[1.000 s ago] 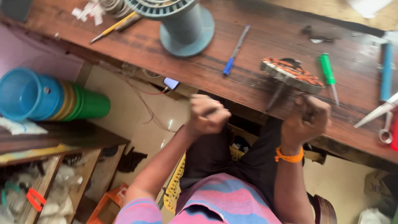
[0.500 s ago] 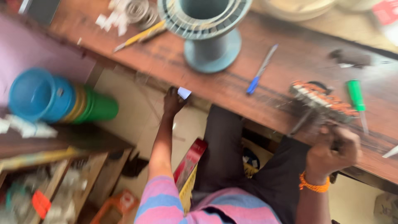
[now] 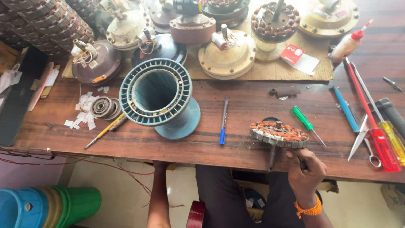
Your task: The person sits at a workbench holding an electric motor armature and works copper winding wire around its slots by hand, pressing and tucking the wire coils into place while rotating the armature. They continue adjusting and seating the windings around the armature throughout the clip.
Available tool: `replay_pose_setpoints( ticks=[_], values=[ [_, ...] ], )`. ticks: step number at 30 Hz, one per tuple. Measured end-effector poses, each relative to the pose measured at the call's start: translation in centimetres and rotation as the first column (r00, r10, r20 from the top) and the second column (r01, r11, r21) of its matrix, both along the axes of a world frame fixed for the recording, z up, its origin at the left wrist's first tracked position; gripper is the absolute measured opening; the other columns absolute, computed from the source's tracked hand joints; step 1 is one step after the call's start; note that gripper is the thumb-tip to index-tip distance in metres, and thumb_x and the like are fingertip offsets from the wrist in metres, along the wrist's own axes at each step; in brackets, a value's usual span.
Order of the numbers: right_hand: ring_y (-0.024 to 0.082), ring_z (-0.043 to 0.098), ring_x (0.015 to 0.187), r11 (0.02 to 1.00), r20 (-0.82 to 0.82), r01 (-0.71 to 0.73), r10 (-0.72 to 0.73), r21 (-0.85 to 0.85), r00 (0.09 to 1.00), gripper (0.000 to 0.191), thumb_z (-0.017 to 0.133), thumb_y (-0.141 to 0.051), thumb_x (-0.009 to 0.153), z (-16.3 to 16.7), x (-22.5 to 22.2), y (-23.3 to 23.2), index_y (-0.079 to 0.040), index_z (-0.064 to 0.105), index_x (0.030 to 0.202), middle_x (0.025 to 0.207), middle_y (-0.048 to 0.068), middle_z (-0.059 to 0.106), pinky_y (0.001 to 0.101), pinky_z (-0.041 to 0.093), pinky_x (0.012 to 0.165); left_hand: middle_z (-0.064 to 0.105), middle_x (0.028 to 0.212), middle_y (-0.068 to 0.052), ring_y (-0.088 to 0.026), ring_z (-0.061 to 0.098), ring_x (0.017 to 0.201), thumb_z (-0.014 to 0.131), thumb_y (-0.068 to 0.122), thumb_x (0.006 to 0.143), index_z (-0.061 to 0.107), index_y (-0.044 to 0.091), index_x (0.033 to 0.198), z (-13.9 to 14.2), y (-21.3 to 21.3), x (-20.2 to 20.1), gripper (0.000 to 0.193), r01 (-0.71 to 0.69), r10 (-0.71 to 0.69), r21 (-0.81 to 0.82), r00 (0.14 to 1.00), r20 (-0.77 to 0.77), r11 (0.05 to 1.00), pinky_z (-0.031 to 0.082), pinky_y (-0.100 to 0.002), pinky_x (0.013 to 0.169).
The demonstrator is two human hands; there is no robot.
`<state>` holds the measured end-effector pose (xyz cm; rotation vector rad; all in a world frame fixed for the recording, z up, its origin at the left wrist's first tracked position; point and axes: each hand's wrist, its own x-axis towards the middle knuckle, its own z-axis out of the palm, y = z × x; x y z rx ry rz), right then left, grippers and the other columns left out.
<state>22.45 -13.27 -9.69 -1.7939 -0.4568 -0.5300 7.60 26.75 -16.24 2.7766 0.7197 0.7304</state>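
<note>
Matt wood bench (image 3: pixel 236 150), copper-wound metal stator (image 3: pixel 278 133), glossy plastic spool (image 3: pixel 158 98).

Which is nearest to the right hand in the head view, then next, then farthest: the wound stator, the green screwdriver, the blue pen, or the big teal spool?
From the right hand:
1. Wound stator, just above it, by the fingers.
2. Green screwdriver, up and slightly right.
3. Blue pen, to the left.
4. Teal spool, farthest left.

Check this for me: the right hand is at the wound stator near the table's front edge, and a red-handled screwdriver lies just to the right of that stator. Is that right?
Not quite. In the head view the screwdriver lying just right of the wound stator has a green handle, not red; the red-handled screwdriver lies further right, by the scissors. The right hand is indeed at the stator, near the table's front edge.
</note>
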Motion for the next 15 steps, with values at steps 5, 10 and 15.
replay_pose_setpoints(
  ticks=[5,10,15],
  values=[
    [0.005,0.057,0.065,1.0,-0.014,-0.022,0.023,0.019,1.0,0.006,0.073,0.003,0.091,-0.3,0.6,-0.1,0.0,0.068,0.094,0.085,0.007,0.071,0.0212,0.044,0.06,0.055,0.145,-0.016,-0.036,0.051,0.135,0.074,0.054,0.077,0.045,0.009,0.149,-0.3,0.8,1.9,0.089,-0.086,0.087,-0.015,0.995,0.039,0.996,0.04,-0.05,0.11],
    [0.005,0.055,0.067,0.999,-0.019,-0.04,0.041,0.036,0.999,0.008,0.073,0.005,0.088,-0.1,1.1,-0.1,0.0,0.067,0.091,0.088,0.008,0.073,0.0224,0.044,0.06,0.057,0.142,-0.015,-0.035,0.053,0.132,0.074,0.052,0.078,0.046,0.01,0.149,-0.4,0.4,3.4,0.087,-0.13,0.13,-0.027,0.991,0.034,0.991,0.042,-0.05,0.108],
    [0.003,0.053,0.065,0.997,-0.055,-0.056,0.059,0.052,0.997,0.01,0.075,0.006,0.086,-0.1,1.2,-0.3,0.001,0.069,0.092,0.089,0.007,0.073,0.0206,0.042,0.058,0.06,0.138,-0.014,-0.035,0.055,0.13,0.074,0.051,0.078,0.047,0.01,0.148,-0.4,0.3,4.3,0.085,-0.148,0.148,-0.03,0.989,0.012,0.989,0.043,-0.05,0.106]
  ],
)
